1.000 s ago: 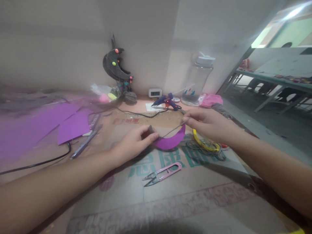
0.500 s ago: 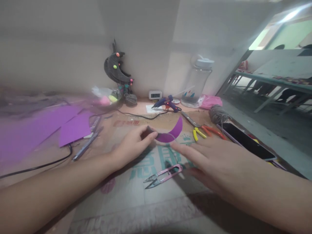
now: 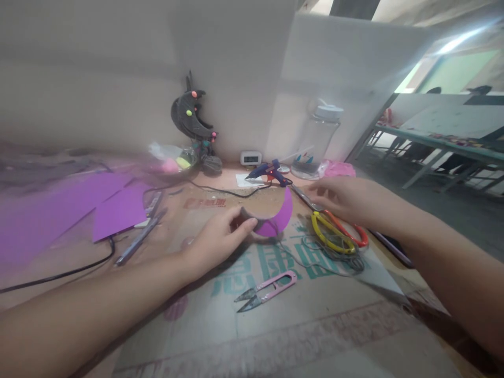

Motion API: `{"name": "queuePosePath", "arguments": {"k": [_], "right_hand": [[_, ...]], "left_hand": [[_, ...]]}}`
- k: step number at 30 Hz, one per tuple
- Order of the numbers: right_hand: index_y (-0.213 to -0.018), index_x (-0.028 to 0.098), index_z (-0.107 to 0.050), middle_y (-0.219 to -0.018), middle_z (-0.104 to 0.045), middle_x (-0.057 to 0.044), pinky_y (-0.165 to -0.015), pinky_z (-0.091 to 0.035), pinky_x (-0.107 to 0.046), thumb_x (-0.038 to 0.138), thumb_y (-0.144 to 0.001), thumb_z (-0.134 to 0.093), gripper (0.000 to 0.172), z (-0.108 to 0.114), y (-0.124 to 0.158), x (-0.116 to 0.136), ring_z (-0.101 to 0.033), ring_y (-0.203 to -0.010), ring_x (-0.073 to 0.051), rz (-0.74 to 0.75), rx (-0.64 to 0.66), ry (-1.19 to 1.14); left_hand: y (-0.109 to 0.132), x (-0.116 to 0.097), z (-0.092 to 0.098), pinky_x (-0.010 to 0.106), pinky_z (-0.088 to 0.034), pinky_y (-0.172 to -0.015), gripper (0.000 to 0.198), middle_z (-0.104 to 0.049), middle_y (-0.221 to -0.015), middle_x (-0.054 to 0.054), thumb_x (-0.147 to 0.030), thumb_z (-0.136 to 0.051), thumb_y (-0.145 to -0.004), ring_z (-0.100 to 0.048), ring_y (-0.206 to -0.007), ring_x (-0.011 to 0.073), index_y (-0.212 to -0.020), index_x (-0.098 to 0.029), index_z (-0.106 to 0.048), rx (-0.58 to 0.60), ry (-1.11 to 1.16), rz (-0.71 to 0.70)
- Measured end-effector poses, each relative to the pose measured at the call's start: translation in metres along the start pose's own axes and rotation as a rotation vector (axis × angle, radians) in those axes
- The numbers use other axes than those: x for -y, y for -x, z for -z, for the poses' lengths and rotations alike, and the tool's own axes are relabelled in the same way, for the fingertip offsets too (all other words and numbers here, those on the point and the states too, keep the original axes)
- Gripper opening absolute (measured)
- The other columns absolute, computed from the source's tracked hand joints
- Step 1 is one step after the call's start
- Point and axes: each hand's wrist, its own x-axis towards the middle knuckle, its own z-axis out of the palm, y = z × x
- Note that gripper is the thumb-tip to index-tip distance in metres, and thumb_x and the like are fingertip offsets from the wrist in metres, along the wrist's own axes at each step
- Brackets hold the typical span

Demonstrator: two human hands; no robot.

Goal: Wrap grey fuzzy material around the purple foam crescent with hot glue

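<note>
Pinched in my left hand (image 3: 220, 236) is a purple crescent (image 3: 281, 212), its left end covered in grey. A loose strand of grey yarn (image 3: 303, 265) trails from it across the cardboard. Over the upper blades of the scissors (image 3: 334, 231), with yellow and red handles, hovers my right hand (image 3: 342, 197). Its fingers are apart, pointing left toward the blue glue gun (image 3: 270, 172), and nothing shows in them. Pink thread snips (image 3: 268, 291) lie in front of both hands.
Purple sheets (image 3: 118, 210) and a pen (image 3: 137, 241) lie at left. Along the wall are a dark crescent ornament (image 3: 189, 115), a bowl (image 3: 189, 163), a small clock (image 3: 251, 157) and a clear bottle (image 3: 317, 136). A black cable (image 3: 224, 190) crosses the table.
My right hand has moved away from the crescent, forward to beside the scissors, uncovering their handles and the yarn strand. My left hand keeps its hold on the crescent.
</note>
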Motion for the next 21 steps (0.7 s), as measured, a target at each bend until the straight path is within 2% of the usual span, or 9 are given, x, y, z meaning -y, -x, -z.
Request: {"name": "queuePosePath", "arguments": {"k": [1, 4, 7, 9, 10, 12, 15, 18, 21], "right_hand": [[-0.115, 0.024, -0.065, -0.094, -0.074, -0.006, -0.062, -0.048, -0.031, 0.045, -0.09, -0.052, 0.035, -0.008, -0.009, -0.007, -0.067, -0.075, -0.022, -0.011, 0.021, -0.051], [-0.13, 0.02, -0.057, -0.117, -0.069, -0.011, -0.079, -0.054, -0.036, 0.046, -0.09, -0.052, 0.048, -0.035, -0.034, -0.024, -0.069, -0.094, -0.025, -0.089, 0.021, -0.226], [-0.139, 0.013, -0.048, -0.139, -0.054, -0.016, -0.1, -0.046, -0.043, 0.041, -0.086, -0.058, 0.061, -0.06, -0.06, -0.033, -0.057, -0.12, -0.032, -0.113, -0.004, -0.239], [-0.143, 0.01, -0.043, -0.145, -0.047, -0.018, -0.108, -0.039, -0.045, 0.037, -0.084, -0.062, 0.067, -0.073, -0.078, -0.035, -0.048, -0.131, -0.034, -0.106, -0.008, -0.249], [-0.143, 0.008, -0.042, -0.145, -0.047, -0.019, -0.108, -0.038, -0.046, 0.037, -0.084, -0.063, 0.069, -0.079, -0.087, -0.035, -0.047, -0.131, -0.035, -0.109, -0.005, -0.262], [-0.141, 0.007, -0.045, -0.138, -0.054, -0.02, -0.103, -0.043, -0.044, 0.04, -0.084, -0.063, 0.068, -0.086, -0.104, -0.033, -0.056, -0.122, -0.034, -0.115, 0.018, -0.308], [-0.128, 0.013, -0.059, -0.122, -0.067, -0.013, -0.093, -0.05, -0.035, 0.044, -0.085, -0.062, 0.054, -0.092, -0.123, -0.03, -0.066, -0.105, -0.026, -0.097, 0.065, -0.398], [-0.114, 0.017, -0.067, -0.11, -0.072, -0.008, -0.089, -0.05, -0.031, 0.04, -0.079, -0.069, 0.042, -0.099, -0.134, -0.027, -0.067, -0.099, -0.023, -0.085, 0.078, -0.457], [-0.105, 0.017, -0.069, -0.1, -0.074, -0.006, -0.083, -0.051, -0.03, 0.034, -0.073, -0.074, 0.036, -0.105, -0.138, -0.024, -0.067, -0.092, -0.022, -0.122, 0.064, -0.498]], "left_hand": [[0.0, 0.001, 0.0, 0.032, -0.048, -0.07, 0.027, -0.069, -0.082, 0.005, -0.042, -0.05, -0.092, -0.063, -0.078, 0.0209, -0.087, -0.017, -0.06, 0.0, -0.014, 0.005], [0.001, 0.003, -0.001, 0.032, -0.047, -0.068, 0.028, -0.068, -0.08, 0.004, -0.043, -0.048, -0.093, -0.062, -0.077, 0.0208, -0.086, -0.018, -0.059, 0.006, -0.041, 0.0], [0.001, 0.004, -0.001, 0.031, -0.046, -0.066, 0.029, -0.067, -0.078, 0.004, -0.044, -0.048, -0.093, -0.062, -0.075, 0.0203, -0.084, -0.019, -0.058, 0.013, -0.039, -0.005], [0.001, 0.004, -0.001, 0.03, -0.046, -0.065, 0.028, -0.067, -0.078, 0.004, -0.044, -0.048, -0.093, -0.061, -0.073, 0.02, -0.085, -0.019, -0.059, 0.003, -0.028, -0.005], [0.001, 0.004, -0.001, 0.03, -0.046, -0.064, 0.028, -0.067, -0.077, 0.004, -0.043, -0.049, -0.092, -0.061, -0.073, 0.0199, -0.085, -0.019, -0.06, 0.001, -0.022, -0.005], [0.001, 0.003, -0.001, 0.03, -0.046, -0.063, 0.027, -0.067, -0.077, 0.003, -0.043, -0.049, -0.092, -0.061, -0.072, 0.0194, -0.086, -0.019, -0.06, 0.005, -0.016, -0.002], [0.0, 0.002, -0.001, 0.03, -0.045, -0.064, 0.027, -0.066, -0.077, 0.003, -0.042, -0.048, -0.093, -0.06, -0.072, 0.0189, -0.087, -0.018, -0.06, 0.03, -0.019, 0.003], [-0.001, 0.001, -0.001, 0.03, -0.045, -0.065, 0.027, -0.066, -0.077, 0.003, -0.041, -0.047, -0.093, -0.06, -0.072, 0.019, -0.087, -0.018, -0.06, 0.045, -0.03, 0.016], [-0.001, 0.002, -0.001, 0.03, -0.045, -0.065, 0.027, -0.066, -0.078, 0.003, -0.042, -0.048, -0.093, -0.06, -0.074, 0.0196, -0.087, -0.018, -0.059, 0.042, -0.033, 0.02]]}}
